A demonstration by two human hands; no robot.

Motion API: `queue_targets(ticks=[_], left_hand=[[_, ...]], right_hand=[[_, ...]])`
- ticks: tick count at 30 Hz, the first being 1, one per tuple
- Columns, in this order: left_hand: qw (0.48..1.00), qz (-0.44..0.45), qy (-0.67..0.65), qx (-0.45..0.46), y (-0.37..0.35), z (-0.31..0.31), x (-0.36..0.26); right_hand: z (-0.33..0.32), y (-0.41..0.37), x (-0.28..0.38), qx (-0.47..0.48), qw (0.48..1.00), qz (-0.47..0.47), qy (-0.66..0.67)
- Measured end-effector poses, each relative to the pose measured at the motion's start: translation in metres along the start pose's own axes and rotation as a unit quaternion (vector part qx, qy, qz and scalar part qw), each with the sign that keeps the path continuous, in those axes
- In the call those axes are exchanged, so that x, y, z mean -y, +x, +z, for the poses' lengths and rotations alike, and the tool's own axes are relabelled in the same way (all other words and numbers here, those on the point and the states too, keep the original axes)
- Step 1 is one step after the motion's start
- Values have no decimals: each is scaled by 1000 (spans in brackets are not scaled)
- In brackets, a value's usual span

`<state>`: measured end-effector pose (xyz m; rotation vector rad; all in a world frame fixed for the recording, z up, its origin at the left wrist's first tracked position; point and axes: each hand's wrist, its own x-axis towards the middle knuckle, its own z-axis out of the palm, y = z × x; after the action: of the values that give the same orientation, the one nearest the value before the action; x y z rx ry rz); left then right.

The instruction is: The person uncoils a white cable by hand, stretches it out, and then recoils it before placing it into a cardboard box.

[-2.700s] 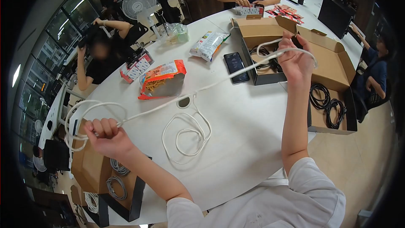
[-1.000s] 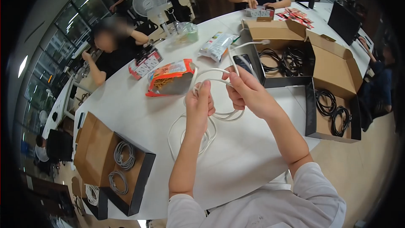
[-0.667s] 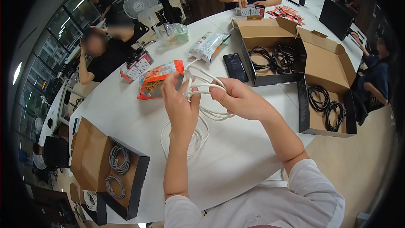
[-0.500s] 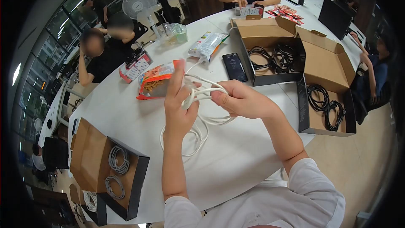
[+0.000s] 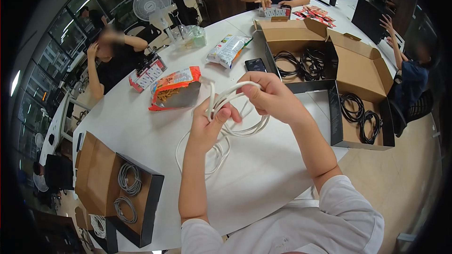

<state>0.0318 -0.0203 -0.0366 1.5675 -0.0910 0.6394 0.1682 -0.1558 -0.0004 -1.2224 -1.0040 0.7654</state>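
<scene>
A white cable (image 5: pixel 231 95) is gathered in loops between my two hands, above the white table. My left hand (image 5: pixel 210 120) is closed round the loops, with the thumb lying across them. Higher and to the right, my right hand (image 5: pixel 268 95) pinches the top of the loops between thumb and fingers. One cable end with a pale plug sticks up just above my left hand. Further loops of the same cable lie on the table below and behind my left forearm.
Open boxes with coiled black cables (image 5: pixel 352 108) stand at the right. At the lower left, an open box holds grey cable coils (image 5: pixel 129 178). An opened snack bag (image 5: pixel 175 89), a silver snack bag (image 5: pixel 229 51) and a phone (image 5: pixel 254 65) lie beyond my hands. Several people sit around the table.
My left hand's raised fingers have curled down round the loops. My right hand has lifted slightly, drawing cable upward. At the right, a person has raised a hand.
</scene>
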Motion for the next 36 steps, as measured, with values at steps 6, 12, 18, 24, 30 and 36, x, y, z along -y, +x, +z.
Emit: queue_targets(ticks=[6,12,18,24,30,36], left_hand=[[945,-114,-295,81,-6,1,3],[954,-124,-255,98,-2,-4,5],[968,-120,-208,71,-3,7,-3],[943,-191,-271,35,-1,2,-3],[891,-103,-423,-127,2,-14,-13],[870,20,-480,-108,2,-45,-22]], right_hand=[[-10,5,-5,62,989,7,137],[-12,9,-9,-7,987,77,143],[-3,9,-2,-66,995,72,14],[-3,10,-7,-49,995,75,33],[7,17,-24,-44,987,-153,-22],[-3,32,-64,0,999,42,-9]])
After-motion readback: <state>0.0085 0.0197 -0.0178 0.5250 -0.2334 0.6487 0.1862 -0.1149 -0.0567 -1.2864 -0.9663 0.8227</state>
